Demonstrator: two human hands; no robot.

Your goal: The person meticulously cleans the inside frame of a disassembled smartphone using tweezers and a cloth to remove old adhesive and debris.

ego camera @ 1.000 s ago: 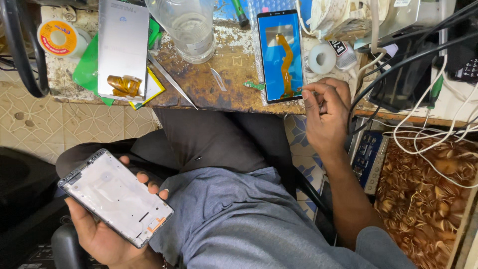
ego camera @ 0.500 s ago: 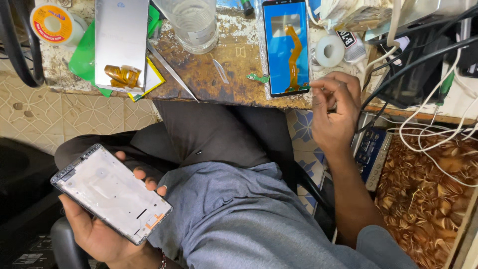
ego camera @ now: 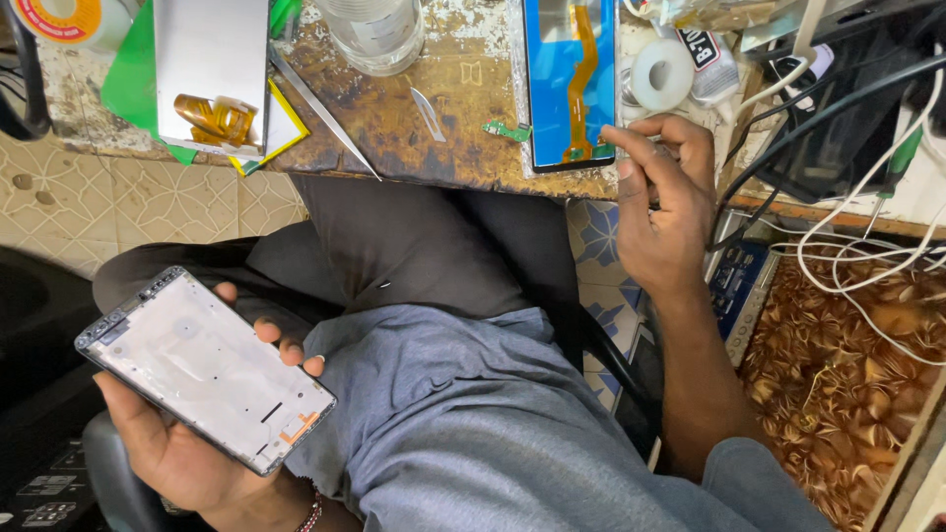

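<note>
My left hand (ego camera: 182,438) holds a bare silver phone frame (ego camera: 202,365) flat over my lap, fingers curled round its far edge. My right hand (ego camera: 665,202) reaches to the near edge of the worn wooden bench (ego camera: 434,128), its fingertips touching the lower right corner of a blue phone screen panel (ego camera: 567,79) with an orange flex cable lying on it. A small green circuit piece (ego camera: 506,130) lies just left of that panel.
On the bench lie a second silver panel (ego camera: 212,64) with amber tape, long tweezers (ego camera: 320,108), a small metal blade (ego camera: 427,111), a clear jar (ego camera: 374,34), white tape rolls (ego camera: 662,74) and a glue tube (ego camera: 711,61). Tangled cables (ego camera: 838,128) crowd the right side.
My right hand has risen from the bench edge to the blue panel's lower corner. The view has drifted, so the bench sits higher. The left hand still holds the frame.
</note>
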